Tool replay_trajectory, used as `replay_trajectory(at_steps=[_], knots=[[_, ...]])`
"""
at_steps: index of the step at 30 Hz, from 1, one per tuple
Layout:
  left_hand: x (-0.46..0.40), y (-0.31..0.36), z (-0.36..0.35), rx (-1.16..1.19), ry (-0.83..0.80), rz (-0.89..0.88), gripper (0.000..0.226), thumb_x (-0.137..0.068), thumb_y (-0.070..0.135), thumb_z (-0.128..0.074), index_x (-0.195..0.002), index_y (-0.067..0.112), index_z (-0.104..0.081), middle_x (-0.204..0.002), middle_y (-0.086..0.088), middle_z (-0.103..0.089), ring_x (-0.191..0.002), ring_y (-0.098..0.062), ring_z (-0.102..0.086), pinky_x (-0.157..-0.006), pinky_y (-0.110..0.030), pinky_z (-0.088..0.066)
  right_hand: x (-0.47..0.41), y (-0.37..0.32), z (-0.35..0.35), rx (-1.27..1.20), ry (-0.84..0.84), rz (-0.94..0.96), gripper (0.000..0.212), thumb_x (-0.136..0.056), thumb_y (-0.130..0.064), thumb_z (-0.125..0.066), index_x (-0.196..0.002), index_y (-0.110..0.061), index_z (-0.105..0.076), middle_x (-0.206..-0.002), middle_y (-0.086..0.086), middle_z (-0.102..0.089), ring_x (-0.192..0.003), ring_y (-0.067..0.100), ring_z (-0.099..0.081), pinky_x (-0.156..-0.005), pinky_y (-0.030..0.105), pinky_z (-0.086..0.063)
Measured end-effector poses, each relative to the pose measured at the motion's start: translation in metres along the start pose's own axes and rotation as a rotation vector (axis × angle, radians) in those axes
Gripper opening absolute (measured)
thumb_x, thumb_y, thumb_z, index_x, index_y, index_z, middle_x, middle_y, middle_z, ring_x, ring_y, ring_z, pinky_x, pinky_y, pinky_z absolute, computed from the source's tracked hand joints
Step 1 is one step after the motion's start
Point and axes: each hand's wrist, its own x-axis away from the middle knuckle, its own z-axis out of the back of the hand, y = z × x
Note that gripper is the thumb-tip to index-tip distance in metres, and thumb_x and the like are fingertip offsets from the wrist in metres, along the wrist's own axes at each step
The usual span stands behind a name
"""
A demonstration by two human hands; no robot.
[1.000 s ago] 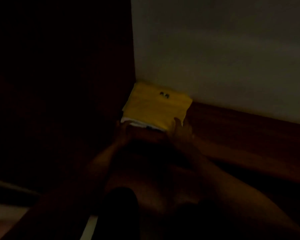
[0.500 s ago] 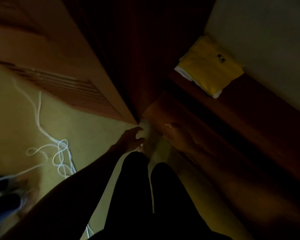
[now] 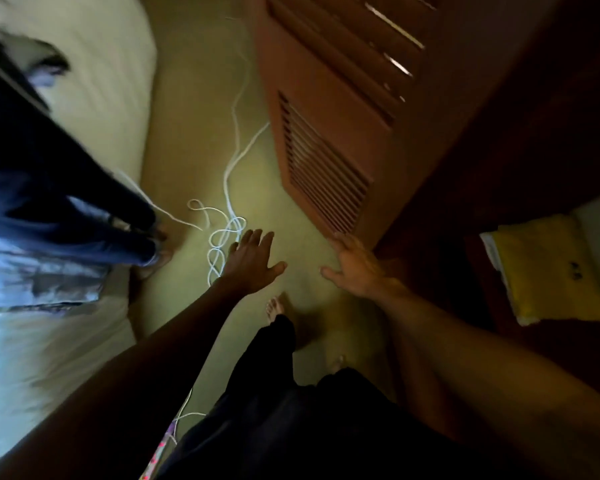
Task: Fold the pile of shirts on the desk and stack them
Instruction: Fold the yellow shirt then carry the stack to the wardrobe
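A folded yellow shirt [image 3: 548, 268] lies on top of a white folded one at the right edge, on a dark wooden surface [image 3: 478, 271] in the corner. My left hand [image 3: 253, 261] is stretched out over the floor with fingers spread and holds nothing. My right hand [image 3: 355, 265] is also out with straight fingers, empty, just in front of the louvered door's lower corner. Both hands are well left of the yellow shirt. A heap of dark blue and light clothes [image 3: 49, 216] lies on a bed at the left.
A louvered wooden door [image 3: 329, 140] stands ahead on the right. A white cable [image 3: 226, 216] coils on the yellowish floor [image 3: 302, 251] near my left hand. The bed [image 3: 49, 358] fills the left side. My legs in dark trousers [image 3: 274, 358] and a bare foot are below.
My hands let go of the yellow folded stack and drew away. The view swung left, so the stack sits at the right edge and the bed with loose clothes has come into view.
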Motion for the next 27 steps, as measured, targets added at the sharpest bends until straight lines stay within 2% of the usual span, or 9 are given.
replay_trajectory(at_steps=[4, 7, 16, 20, 22, 25, 26, 27], knots=[[-0.008, -0.055, 0.034, -0.003, 0.046, 0.138, 0.085, -0.087, 0.065, -0.050, -0.151, 0.016, -0.022, -0.160, -0.012, -0.018, -0.147, -0.030, -0.015, -0.113, -0.051, -0.025, -0.055, -0.047, 0.033, 0.114, -0.022, 0.106, 0.080, -0.095, -0.056, -0.046, -0.156, -0.016, -0.012, -0.164, 0.007, -0.006, -0.150, 0.026, -0.003, -0.121, 0.042, -0.011], [-0.031, -0.101, 0.058, 0.029, 0.081, 0.223, 0.084, -0.086, 0.065, -0.051, -0.150, 0.017, -0.024, -0.159, -0.012, -0.021, -0.146, -0.029, -0.019, -0.112, -0.051, -0.028, -0.107, -0.081, 0.054, 0.179, -0.010, 0.151, 0.080, -0.094, -0.058, -0.046, -0.155, -0.016, -0.015, -0.164, 0.006, -0.005, -0.150, 0.025, -0.004, -0.120, 0.041, -0.011], [-0.135, -0.220, 0.151, 0.019, 0.086, 0.227, 0.083, -0.087, 0.066, -0.048, -0.150, 0.018, -0.021, -0.157, -0.010, -0.022, -0.146, -0.030, -0.017, -0.114, -0.051, -0.025, -0.265, -0.180, 0.120, 0.189, 0.050, 0.192, 0.078, -0.093, -0.053, -0.051, -0.153, -0.014, -0.020, -0.163, 0.009, -0.010, -0.149, 0.027, -0.010, -0.118, 0.044, -0.017], [-0.195, -0.264, 0.189, -0.046, 0.091, 0.201, 0.081, -0.086, 0.067, -0.048, -0.146, 0.017, -0.026, -0.152, -0.013, -0.027, -0.143, -0.031, -0.023, -0.112, -0.052, -0.027, -0.332, -0.207, 0.144, 0.219, 0.074, 0.234, 0.075, -0.094, -0.049, -0.053, -0.152, -0.011, -0.024, -0.160, 0.011, -0.016, -0.147, 0.028, -0.014, -0.116, 0.046, -0.024], [-0.234, -0.283, 0.207, -0.072, 0.086, 0.216, 0.086, -0.088, 0.067, -0.046, -0.152, 0.015, -0.018, -0.157, -0.014, -0.020, -0.146, -0.031, -0.016, -0.115, -0.051, -0.021, -0.374, -0.214, 0.157, 0.238, 0.103, 0.265, 0.073, -0.093, -0.048, -0.055, -0.149, -0.008, -0.030, -0.157, 0.015, -0.024, -0.145, 0.031, -0.021, -0.112, 0.048, -0.031], [-0.297, -0.313, 0.229, -0.040, 0.085, 0.248, 0.090, -0.089, 0.067, -0.044, -0.155, 0.016, -0.008, -0.162, -0.012, -0.008, -0.149, -0.029, -0.007, -0.119, -0.050, -0.014, -0.448, -0.223, 0.175, 0.299, 0.146, 0.275, 0.069, -0.086, -0.055, -0.052, -0.136, -0.008, -0.046, -0.146, 0.015, -0.042, -0.137, 0.035, -0.037, -0.099, 0.050, -0.044], [-0.318, -0.323, 0.238, -0.038, 0.086, 0.254, 0.090, -0.089, 0.067, -0.043, -0.155, 0.017, -0.007, -0.162, -0.012, -0.007, -0.150, -0.029, -0.006, -0.119, -0.050, -0.014, -0.473, -0.227, 0.183, 0.307, 0.168, 0.269, 0.069, -0.084, -0.057, -0.049, -0.133, -0.008, -0.049, -0.144, 0.016, -0.044, -0.136, 0.036, -0.039, -0.097, 0.052, -0.046], [-0.338, -0.332, 0.246, -0.028, 0.078, 0.263, 0.091, -0.089, 0.067, -0.043, -0.155, 0.017, -0.006, -0.162, -0.012, -0.007, -0.150, -0.029, -0.005, -0.119, -0.050, -0.014, -0.497, -0.232, 0.193, 0.303, 0.163, 0.261, 0.071, -0.085, -0.058, -0.049, -0.136, -0.009, -0.047, -0.148, 0.017, -0.040, -0.139, 0.037, -0.036, -0.101, 0.055, -0.042]])
